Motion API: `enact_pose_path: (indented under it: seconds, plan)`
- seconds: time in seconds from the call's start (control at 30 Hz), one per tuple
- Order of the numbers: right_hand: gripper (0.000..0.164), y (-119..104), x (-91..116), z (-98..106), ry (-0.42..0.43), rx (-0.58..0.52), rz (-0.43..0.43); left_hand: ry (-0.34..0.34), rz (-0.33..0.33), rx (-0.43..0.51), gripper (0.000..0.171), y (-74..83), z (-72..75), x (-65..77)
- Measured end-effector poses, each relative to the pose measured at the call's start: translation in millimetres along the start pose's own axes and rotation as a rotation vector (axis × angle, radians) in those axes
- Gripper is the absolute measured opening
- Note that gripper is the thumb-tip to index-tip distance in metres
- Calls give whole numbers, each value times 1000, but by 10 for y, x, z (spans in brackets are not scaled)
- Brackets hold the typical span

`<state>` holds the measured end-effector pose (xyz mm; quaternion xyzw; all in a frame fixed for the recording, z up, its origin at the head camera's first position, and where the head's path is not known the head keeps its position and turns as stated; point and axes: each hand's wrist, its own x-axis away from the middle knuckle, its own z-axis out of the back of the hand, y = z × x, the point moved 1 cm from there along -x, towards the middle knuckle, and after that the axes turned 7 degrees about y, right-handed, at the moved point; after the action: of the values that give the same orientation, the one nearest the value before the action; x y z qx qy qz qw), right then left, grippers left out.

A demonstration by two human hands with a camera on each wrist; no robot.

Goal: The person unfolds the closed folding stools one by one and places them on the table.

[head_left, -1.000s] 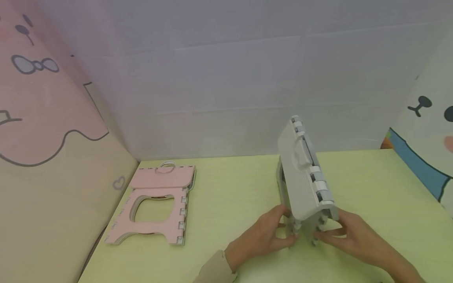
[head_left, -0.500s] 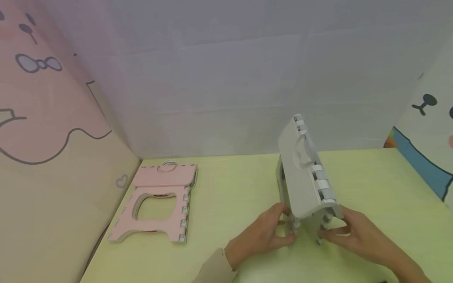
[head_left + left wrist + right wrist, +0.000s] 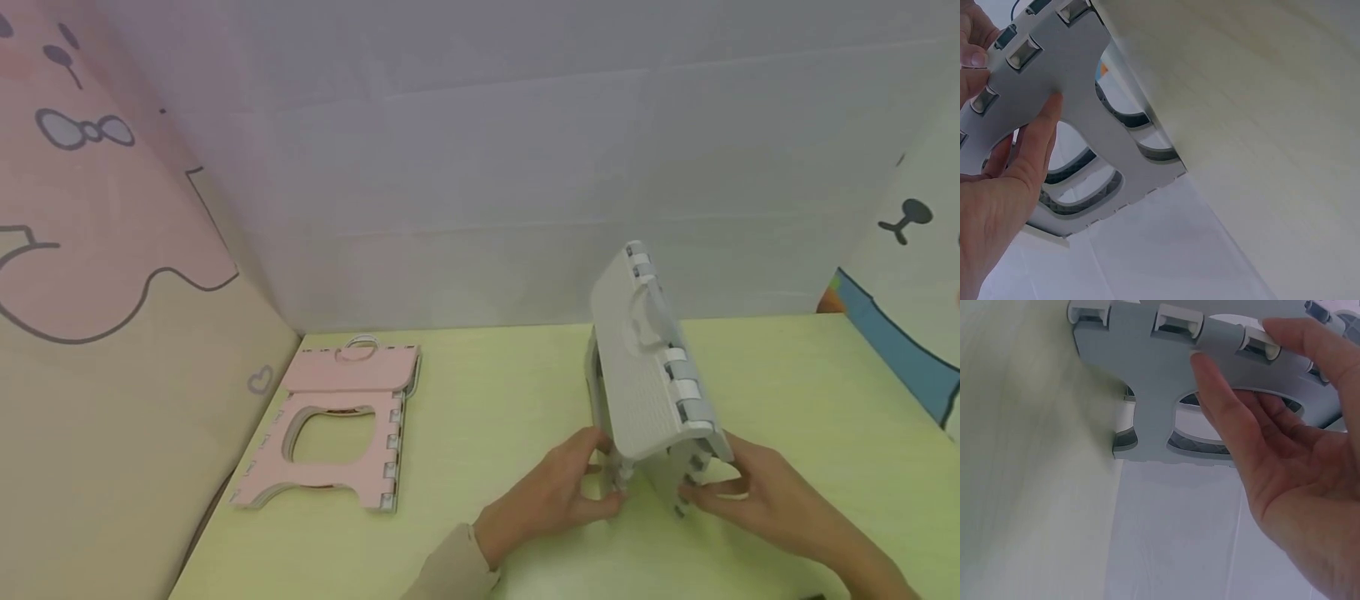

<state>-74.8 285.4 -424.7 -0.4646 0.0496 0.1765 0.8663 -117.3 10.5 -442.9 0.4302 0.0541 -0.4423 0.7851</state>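
Observation:
A white and grey folding step stool (image 3: 637, 375) stands partly unfolded on the right half of the table, its top bent into a ridge along the hinge. My left hand (image 3: 551, 500) pinches the near edge of its left leg panel, thumb on the hinged edge. In the left wrist view, fingers of that hand (image 3: 1010, 194) reach through the opening of the grey leg panel (image 3: 1079, 69). My right hand (image 3: 772, 500) grips the right leg panel; in the right wrist view its thumb and index finger span the hinged edge, other fingers in the cut-out of the panel (image 3: 1154, 381).
A pink folding stool (image 3: 322, 479) lies folded flat on the left of the yellow-green table (image 3: 487, 400). A pale wall covering (image 3: 450, 275) rises behind the table, with cartoon-printed panels at both sides. A small dark object shows at the bottom right edge.
My right hand has moved a little to the right with the right leg panel, so the gap between the stool's legs is wider. The left hand has hardly moved. The view has shifted slightly.

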Motion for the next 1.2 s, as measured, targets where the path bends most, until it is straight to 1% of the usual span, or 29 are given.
enact_pose_path:
  seconds: [0.27, 0.4, 0.5, 0.63, 0.73, 0.8, 1.2]
  plan:
    - [68, 25, 12, 7, 0, -19, 3, -7, 40, 16, 55, -17, 2, 15]
    - [68, 40, 16, 15, -2, -46, -9, 0, 42, 15, 56, -23, 8, 21]
    - [68, 49, 19, 25, -3, -44, -20, 5, 35, 13, 55, -25, 17, 29]
    - [70, 54, 15, 38, -4, -25, -49, 9, 32, 12, 55, -26, 32, 35]
    - [72, 57, 12, 45, -13, -15, -80, 5, 44, 19, 55, -27, 38, 33]
    - [73, 64, 13, 49, -23, -13, -86, 0, 49, 22, 56, -29, 41, 30]
    - [71, 102, 2, 85, -9, -50, 3, -14, 86, 44, 56, -50, 89, 37]
